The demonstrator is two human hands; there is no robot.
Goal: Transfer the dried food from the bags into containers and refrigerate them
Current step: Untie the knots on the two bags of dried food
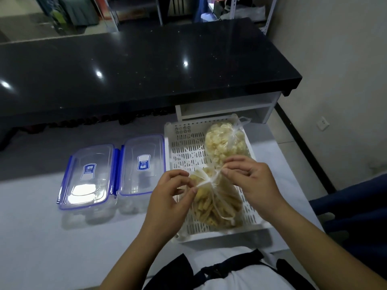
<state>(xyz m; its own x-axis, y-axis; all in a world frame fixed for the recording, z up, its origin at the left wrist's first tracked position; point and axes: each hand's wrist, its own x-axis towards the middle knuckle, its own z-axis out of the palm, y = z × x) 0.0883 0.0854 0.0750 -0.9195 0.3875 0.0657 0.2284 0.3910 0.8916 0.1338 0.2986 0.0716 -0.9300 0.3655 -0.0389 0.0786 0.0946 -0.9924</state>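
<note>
A white slotted basket [185, 147] on the pale table holds two clear plastic bags of yellowish dried food. The near bag [217, 208] holds stick-shaped pieces and is tied at its top; the far bag [222, 141] holds rounder pieces and is also knotted. My left hand [167, 197] and my right hand [249, 181] both pinch the knot of the near bag from either side. Two clear containers with blue-clipped lids stand left of the basket: one [85, 176] farther left, the other [141, 164] beside the basket. Both lids are on.
A black glossy counter [146, 65] runs across behind the table, with a white open shelf [226, 107] under its right end. A wall with a socket [323, 123] lies to the right. A dark blue seat [356, 206] is at my right.
</note>
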